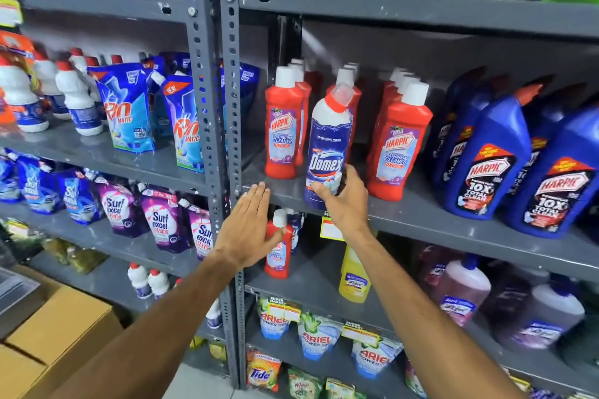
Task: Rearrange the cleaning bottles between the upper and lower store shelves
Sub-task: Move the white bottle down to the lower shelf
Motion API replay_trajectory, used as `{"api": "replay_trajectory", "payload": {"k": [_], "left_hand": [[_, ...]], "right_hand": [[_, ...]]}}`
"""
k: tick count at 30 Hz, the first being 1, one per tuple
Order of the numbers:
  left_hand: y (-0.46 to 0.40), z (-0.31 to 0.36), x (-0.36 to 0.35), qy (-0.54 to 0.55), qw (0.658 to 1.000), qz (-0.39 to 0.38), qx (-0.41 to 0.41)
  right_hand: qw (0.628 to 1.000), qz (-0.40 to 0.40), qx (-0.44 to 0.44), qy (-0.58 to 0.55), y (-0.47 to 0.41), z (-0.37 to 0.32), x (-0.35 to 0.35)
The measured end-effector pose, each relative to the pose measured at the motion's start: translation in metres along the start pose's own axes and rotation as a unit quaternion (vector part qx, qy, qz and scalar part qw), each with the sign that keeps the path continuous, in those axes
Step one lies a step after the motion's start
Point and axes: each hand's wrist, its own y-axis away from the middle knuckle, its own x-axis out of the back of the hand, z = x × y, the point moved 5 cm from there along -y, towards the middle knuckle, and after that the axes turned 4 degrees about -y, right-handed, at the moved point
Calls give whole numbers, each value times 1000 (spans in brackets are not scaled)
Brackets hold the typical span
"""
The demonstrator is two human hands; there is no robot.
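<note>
My right hand (345, 199) grips the base of a white and blue Domex bottle (327, 142) with a red neck, held tilted at the front edge of the upper shelf (453, 220). Red Harpic bathroom cleaner bottles (282, 129) stand in rows on either side of it and behind it. My left hand (249, 227) is flat with fingers straight, in front of the shelf edge. Its thumb lies against a red Harpic bottle (278, 253) standing on the lower shelf (308, 288). I cannot tell whether the left hand holds that bottle.
Large blue Harpic bottles (486, 155) fill the upper shelf's right side. A yellow bottle (353, 278) and purple bottles (460, 295) stand on the lower shelf. Grey perforated uprights (227, 107) split the racks. Detergent pouches (129, 110) fill the left rack. Cardboard boxes (61, 327) sit at bottom left.
</note>
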Motion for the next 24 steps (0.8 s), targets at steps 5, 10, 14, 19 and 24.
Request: {"api": "replay_trajectory", "payload": {"k": [5,10,14,19,24], "left_hand": [[35,10,-20,11,1000,-16,-17],[65,8,-53,12,998,-62,-7],[77,7,-76,21,996,-87,-2],[89,7,-116,41,991,-123,16],[98,7,-165,59,983,-171,30]], "right_hand": [[999,-19,25,-9,28,-2,5],[998,-54,4,-30,56,13,1],[997,-74,-25,-24,76,42,-6],[993,-99,-62,-5,103,90,-18],[988,-100,-115,-10,126,161,-31]]}}
